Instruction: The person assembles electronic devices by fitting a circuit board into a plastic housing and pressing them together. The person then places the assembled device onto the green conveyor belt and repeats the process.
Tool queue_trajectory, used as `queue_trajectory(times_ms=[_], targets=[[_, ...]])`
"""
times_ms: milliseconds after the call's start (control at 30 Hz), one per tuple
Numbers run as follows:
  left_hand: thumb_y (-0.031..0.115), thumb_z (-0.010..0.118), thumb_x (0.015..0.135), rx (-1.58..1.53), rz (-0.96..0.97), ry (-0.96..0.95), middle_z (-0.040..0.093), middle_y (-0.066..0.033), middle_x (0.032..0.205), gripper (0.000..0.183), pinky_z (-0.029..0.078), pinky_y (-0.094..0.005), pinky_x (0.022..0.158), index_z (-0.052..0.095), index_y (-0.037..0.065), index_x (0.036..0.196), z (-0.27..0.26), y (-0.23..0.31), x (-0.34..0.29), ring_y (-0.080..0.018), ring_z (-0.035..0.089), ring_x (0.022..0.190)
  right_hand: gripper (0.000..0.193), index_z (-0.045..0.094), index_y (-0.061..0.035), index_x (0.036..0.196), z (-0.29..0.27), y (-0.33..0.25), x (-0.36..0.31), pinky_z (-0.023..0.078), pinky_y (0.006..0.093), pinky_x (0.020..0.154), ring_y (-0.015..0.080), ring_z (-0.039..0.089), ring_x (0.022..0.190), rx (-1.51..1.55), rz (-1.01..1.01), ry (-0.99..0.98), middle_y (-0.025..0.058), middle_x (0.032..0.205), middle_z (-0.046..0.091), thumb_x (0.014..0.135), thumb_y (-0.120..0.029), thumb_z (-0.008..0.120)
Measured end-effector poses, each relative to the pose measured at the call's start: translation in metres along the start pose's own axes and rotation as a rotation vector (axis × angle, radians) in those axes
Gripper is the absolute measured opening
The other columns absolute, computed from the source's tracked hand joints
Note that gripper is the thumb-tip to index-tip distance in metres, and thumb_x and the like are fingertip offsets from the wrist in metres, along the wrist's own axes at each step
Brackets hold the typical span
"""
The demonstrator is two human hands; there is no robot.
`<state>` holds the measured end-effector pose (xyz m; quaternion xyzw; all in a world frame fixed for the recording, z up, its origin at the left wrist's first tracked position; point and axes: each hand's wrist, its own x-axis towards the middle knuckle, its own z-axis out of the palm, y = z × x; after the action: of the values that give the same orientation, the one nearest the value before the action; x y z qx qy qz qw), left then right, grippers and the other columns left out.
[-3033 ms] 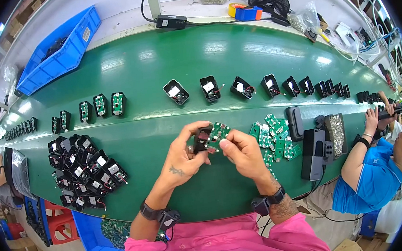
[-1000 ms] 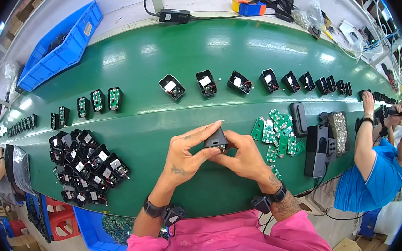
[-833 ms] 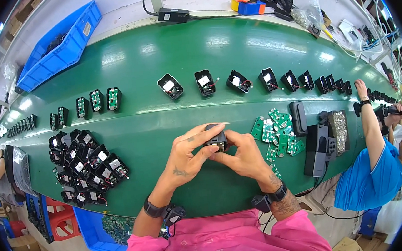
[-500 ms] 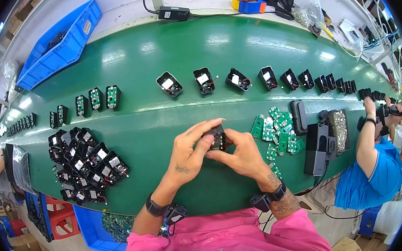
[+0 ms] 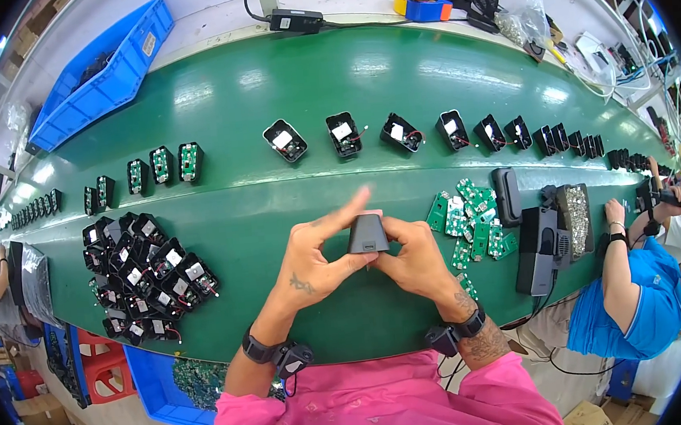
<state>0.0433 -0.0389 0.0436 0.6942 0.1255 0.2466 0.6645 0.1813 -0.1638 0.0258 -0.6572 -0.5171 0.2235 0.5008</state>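
Observation:
Between my two hands is a small black plastic housing (image 5: pixel 367 233), its outer wall and a small slot turned toward me. My left hand (image 5: pixel 317 253) grips it from the left with the thumb at its lower edge, and the index finger is raised above it, blurred. My right hand (image 5: pixel 414 256) closes on its right side, fingers bent. The inside of the housing is hidden from this angle. To the right of my hands lies a loose pile of green circuit boards (image 5: pixel 478 234). On the left a heap of open black housings (image 5: pixel 141 266) shows white parts and thin wires.
A row of housings (image 5: pixel 343 136) stretches across the green table (image 5: pixel 241 100). Beyond the boards stand a dark grey device (image 5: pixel 535 252) and a box of small metal parts (image 5: pixel 575 220). A blue crate (image 5: pixel 95 96) sits back left. A co-worker in blue (image 5: pixel 631 292) is at right.
The housing has been turned so its outer wall faces me instead of its inside. My left index finger has lifted. The co-worker's arm at right has lowered.

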Motion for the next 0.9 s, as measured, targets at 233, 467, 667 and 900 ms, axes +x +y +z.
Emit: queue_trajectory(times_ms=[233, 467, 667, 900], targets=[[0.002, 0.078, 0.075, 0.186, 0.104, -0.075, 0.07, -0.0139, 0.117, 0.05, 0.051, -0.036, 0.099, 0.064, -0.001, 0.124, 0.0, -0.001, -0.001, -0.023, 0.067, 0.11, 0.03, 0.065, 0.003, 0.101, -0.006, -0.002, -0.001, 0.055, 0.0372, 0.064, 0.0325, 0.072, 0.078, -0.049, 0.037, -0.06, 0.0192, 0.084, 0.07, 0.072, 0.0, 0.073], [0.007, 0.077, 0.078, 0.234, 0.134, -0.026, 0.071, -0.0172, 0.111, 0.047, 0.054, -0.0351, 0.091, 0.064, 0.002, 0.122, 0.0, -0.004, -0.003, -0.0276, 0.07, 0.104, 0.022, 0.066, 0.0017, 0.094, -0.006, -0.006, 0.0, 0.052, 0.032, 0.057, 0.0239, 0.069, 0.066, -0.059, 0.088, -0.069, 0.0151, 0.076, 0.068, 0.074, -0.002, 0.073], [0.003, 0.07, 0.086, -0.033, 0.008, 0.008, 0.07, -0.0155, 0.11, 0.039, 0.056, -0.0355, 0.09, 0.061, -0.006, 0.123, -0.001, -0.009, -0.001, -0.0219, 0.07, 0.1, 0.016, 0.068, 0.0019, 0.09, -0.001, -0.006, 0.0, 0.05, 0.0258, 0.06, 0.0097, 0.065, 0.069, 0.146, 0.252, -0.136, 0.0069, 0.077, 0.07, 0.079, -0.006, 0.076], [0.03, 0.054, 0.101, -0.459, -0.449, 0.255, 0.07, -0.013, 0.099, 0.039, 0.061, -0.0326, 0.072, 0.062, -0.003, 0.119, -0.008, -0.02, 0.005, -0.0209, 0.072, 0.083, 0.022, 0.066, 0.0057, 0.098, -0.007, -0.013, -0.001, 0.051, 0.0246, 0.063, 0.0091, 0.065, 0.069, 0.367, 0.267, -0.248, 0.0063, 0.077, 0.071, 0.083, -0.006, 0.078]])
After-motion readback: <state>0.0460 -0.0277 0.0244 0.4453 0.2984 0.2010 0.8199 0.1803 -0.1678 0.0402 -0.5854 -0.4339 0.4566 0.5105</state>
